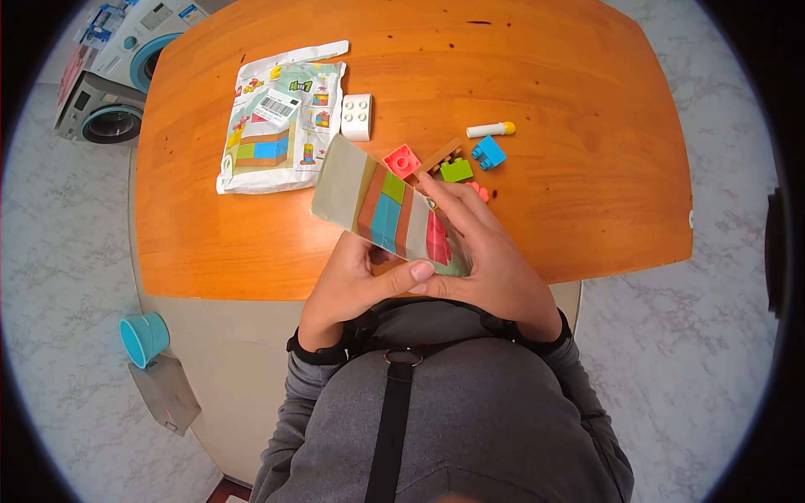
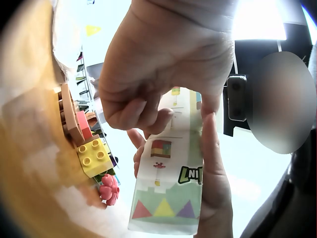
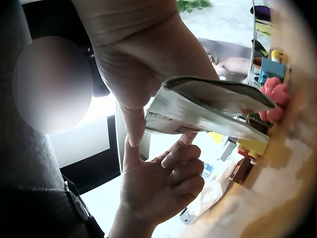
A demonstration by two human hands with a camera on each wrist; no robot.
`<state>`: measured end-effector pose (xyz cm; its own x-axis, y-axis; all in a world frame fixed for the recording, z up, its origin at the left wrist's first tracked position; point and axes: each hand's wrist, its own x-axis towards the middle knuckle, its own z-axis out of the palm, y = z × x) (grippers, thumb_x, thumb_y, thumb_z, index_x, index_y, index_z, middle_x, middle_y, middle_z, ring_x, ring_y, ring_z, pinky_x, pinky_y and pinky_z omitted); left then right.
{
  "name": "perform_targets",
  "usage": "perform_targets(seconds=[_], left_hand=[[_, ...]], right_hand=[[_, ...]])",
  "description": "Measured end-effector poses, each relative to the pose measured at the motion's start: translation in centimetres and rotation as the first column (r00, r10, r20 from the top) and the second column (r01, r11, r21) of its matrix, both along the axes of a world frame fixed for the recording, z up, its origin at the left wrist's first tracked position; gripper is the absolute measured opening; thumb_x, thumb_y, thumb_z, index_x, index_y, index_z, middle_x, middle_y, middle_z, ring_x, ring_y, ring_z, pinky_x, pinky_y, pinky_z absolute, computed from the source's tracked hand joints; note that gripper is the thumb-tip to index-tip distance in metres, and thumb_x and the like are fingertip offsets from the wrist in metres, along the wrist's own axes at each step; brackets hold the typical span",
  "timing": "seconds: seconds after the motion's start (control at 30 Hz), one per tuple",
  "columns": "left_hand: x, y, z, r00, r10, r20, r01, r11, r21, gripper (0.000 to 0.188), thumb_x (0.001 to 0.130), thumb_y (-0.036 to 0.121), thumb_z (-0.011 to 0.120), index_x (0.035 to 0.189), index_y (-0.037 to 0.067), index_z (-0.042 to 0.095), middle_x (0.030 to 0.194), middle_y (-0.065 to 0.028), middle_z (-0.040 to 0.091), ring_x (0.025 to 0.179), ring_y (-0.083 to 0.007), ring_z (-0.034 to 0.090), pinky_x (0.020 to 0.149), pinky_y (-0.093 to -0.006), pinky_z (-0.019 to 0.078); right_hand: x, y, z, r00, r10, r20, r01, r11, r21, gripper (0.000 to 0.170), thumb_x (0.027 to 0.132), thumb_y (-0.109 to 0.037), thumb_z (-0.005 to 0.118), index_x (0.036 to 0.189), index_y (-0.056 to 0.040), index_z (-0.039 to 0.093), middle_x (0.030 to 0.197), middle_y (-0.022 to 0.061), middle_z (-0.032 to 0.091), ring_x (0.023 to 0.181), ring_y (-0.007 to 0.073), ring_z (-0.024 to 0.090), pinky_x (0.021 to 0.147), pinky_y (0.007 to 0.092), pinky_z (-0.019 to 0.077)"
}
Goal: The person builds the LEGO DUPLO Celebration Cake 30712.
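Observation:
Both hands hold a folded paper leaflet [image 1: 384, 211] over the table's near edge. It is printed with coloured block pictures. My left hand [image 1: 356, 285] pinches its lower edge, thumb on the printed face and fingers tucked behind. From the other side my right hand [image 1: 499, 260] grips the leaflet's right end, thumb near the left thumb and index finger stretched along the top edge. The left wrist view shows a panel with a triangle row on the leaflet [image 2: 166, 198]. In the right wrist view the leaflet [image 3: 198, 111] bows apart between its layers.
Beyond the hands lie a red brick [image 1: 402, 161], a brown piece [image 1: 440, 158], a green brick [image 1: 457, 171], a blue brick [image 1: 489, 152], a yellow-tipped white stick [image 1: 490, 130], a yellow brick [image 2: 94, 157] and a pink flower [image 2: 109, 189]. A white brick [image 1: 357, 117] adjoins a printed bag [image 1: 260, 138].

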<state>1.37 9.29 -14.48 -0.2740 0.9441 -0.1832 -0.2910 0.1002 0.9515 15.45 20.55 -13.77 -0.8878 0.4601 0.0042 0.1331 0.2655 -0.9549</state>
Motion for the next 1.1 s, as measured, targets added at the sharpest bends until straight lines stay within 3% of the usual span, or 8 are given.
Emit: perform_targets(seconds=[0.03,0.13,0.23,0.5,0.7,0.77,0.9,1.1], left_hand=[[0.0,0.0,-0.1,0.999,0.017,0.037,-0.017,1.0,0.017,0.055,0.079,0.021,0.071,0.121,-0.001,0.044,0.109,-0.0083,0.053,0.097,-0.0148,0.054,0.081,-0.028,0.0446],[-0.8,-0.3,-0.3,0.995,0.012,0.101,-0.013,1.0,0.007,0.067,0.076,0.022,0.073,0.127,0.0,0.037,0.117,-0.0106,0.05,0.111,-0.0201,0.049,0.093,-0.0339,0.0393],[-1.2,-0.3,-0.3,0.997,0.0,0.08,0.004,0.998,-0.056,0.069,0.073,0.023,0.075,0.127,-0.001,0.039,0.118,-0.0114,0.051,0.113,-0.021,0.047,0.096,-0.0351,0.0363],[-1.2,0.9,0.1,0.999,0.021,0.049,-0.026,0.995,0.093,0.061,0.07,0.018,0.078,0.119,-0.001,0.048,0.113,-0.0104,0.055,0.108,-0.0178,0.051,0.094,-0.0334,0.0385],[-1.6,1.2,-0.3,0.997,0.071,0.019,-0.073,0.989,0.129,0.043,0.075,0.006,0.073,0.112,-0.002,0.053,0.098,-0.0077,0.064,0.091,-0.0125,0.06,0.08,-0.0277,0.0478],[-1.9,1.4,0.0,0.991,0.129,0.024,-0.129,0.992,0.006,0.037,0.079,0.006,0.07,0.112,-0.002,0.054,0.1,-0.0088,0.064,0.088,-0.0114,0.061,0.077,-0.0258,0.0489],[-2.1,1.6,0.0,0.989,0.143,0.03,-0.143,0.99,-0.006,0.035,0.083,0.009,0.067,0.113,-0.003,0.054,0.101,-0.0089,0.064,0.087,-0.0105,0.061,0.076,-0.0247,0.0493],[-1.9,1.6,0.7,0.988,0.129,0.08,-0.127,0.991,-0.037,0.034,0.084,0.011,0.066,0.113,-0.003,0.054,0.101,-0.0086,0.064,0.088,-0.0108,0.061,0.076,-0.0245,0.0493]], right_hand=[[0.0,0.0,0.3,1.0,-0.001,0.0,0.001,1.0,-0.001,0.088,0.073,-0.032,0.075,0.14,-0.0024,0.026,0.129,0.0162,0.035,0.122,0.0279,0.038,0.1,0.0351,0.0341],[0.1,0.3,0.8,0.998,0.044,0.038,-0.041,0.995,-0.087,0.088,0.073,-0.034,0.075,0.139,-0.002,0.028,0.129,0.016,0.036,0.123,0.0281,0.038,0.099,0.0351,0.0345],[0.0,0.5,0.4,0.998,0.066,-0.003,-0.066,0.997,-0.031,0.085,0.072,-0.035,0.076,0.136,-0.001,0.033,0.128,0.0151,0.037,0.121,0.0274,0.04,0.098,0.0348,0.0356],[0.4,1.0,-1.0,0.989,-0.081,-0.12,0.035,0.937,-0.348,0.05,0.078,-0.023,0.073,0.115,-0.0019,0.045,0.101,0.0051,0.051,0.093,0.0148,0.051,0.078,0.0299,0.043],[0.5,1.5,0.2,0.937,-0.298,-0.183,0.137,0.795,-0.59,0.025,0.087,-0.007,0.061,0.107,-0.002,0.048,0.101,0.0024,0.055,0.095,0.0084,0.052,0.084,0.0256,0.0429],[1.0,2.1,-0.2,0.939,-0.294,-0.177,0.128,0.779,-0.614,0.029,0.087,-0.008,0.061,0.112,-0.001,0.047,0.105,0.0035,0.055,0.098,0.0092,0.051,0.086,0.026,0.0426],[1.2,2.4,0.7,0.953,-0.271,-0.138,0.104,0.717,-0.69,0.045,0.088,-0.007,0.059,0.127,0.0017,0.041,0.114,0.0058,0.055,0.105,0.0114,0.051,0.092,0.028,0.0418],[1.7,2.9,1.2,0.969,-0.136,-0.208,-0.035,0.754,-0.656,0.052,0.087,-0.01,0.061,0.131,0.0036,0.038,0.123,0.0079,0.049,0.111,0.0148,0.049,0.095,0.0313,0.0403]])
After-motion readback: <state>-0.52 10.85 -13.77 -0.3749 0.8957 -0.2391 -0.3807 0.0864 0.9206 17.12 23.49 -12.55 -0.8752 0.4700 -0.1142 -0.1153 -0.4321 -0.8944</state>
